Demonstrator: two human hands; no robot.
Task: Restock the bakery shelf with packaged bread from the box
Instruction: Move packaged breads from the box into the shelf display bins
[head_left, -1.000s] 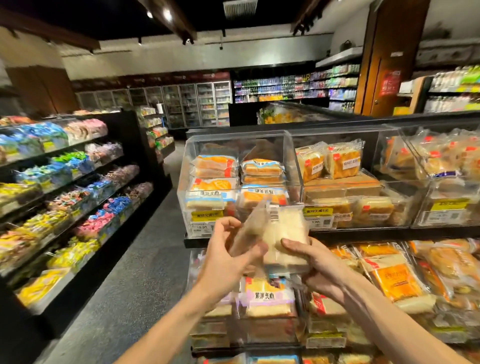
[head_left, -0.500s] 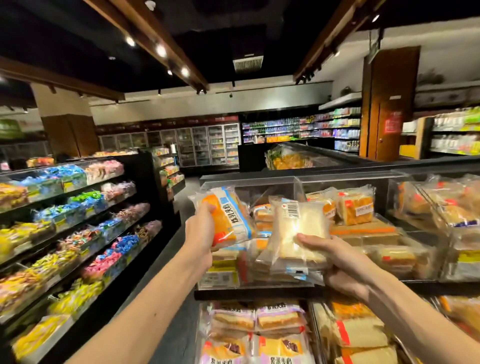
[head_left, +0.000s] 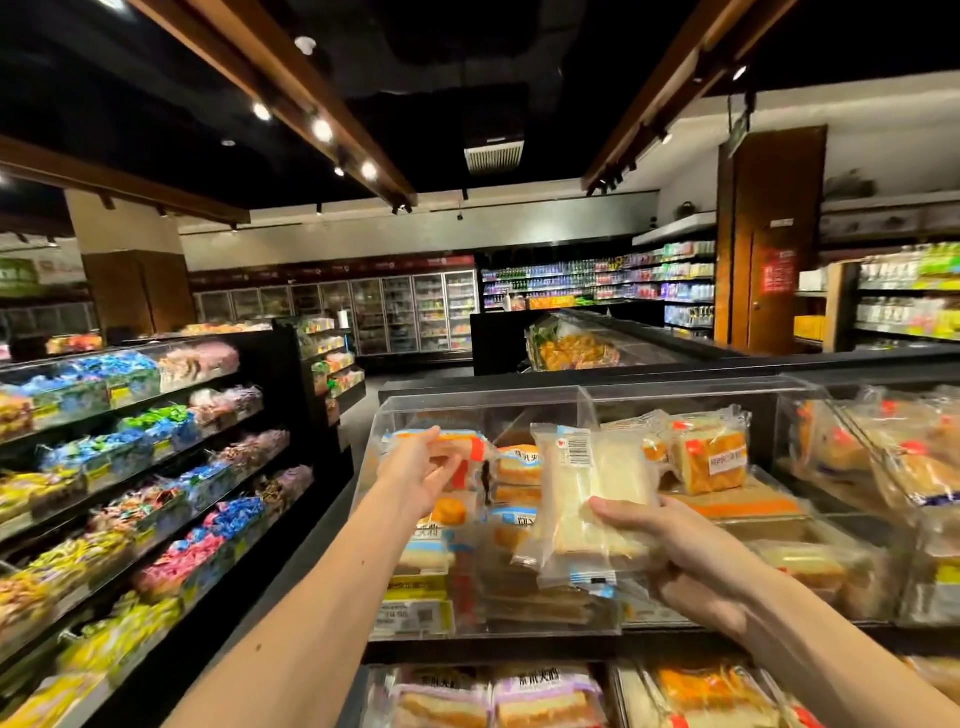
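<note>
As the right hand grips it, the pack stands upright.

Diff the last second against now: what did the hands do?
The left hand split off with the orange-labelled pack and carried it up and forward to the top of the left clear bin, still gripping it. The right hand rose slightly. Unchanged: it holds the white barcoded pack in front of the shelf.

Dim store lit by ceiling spotlights; wide-angle edges bend, lower packages blurred
</note>
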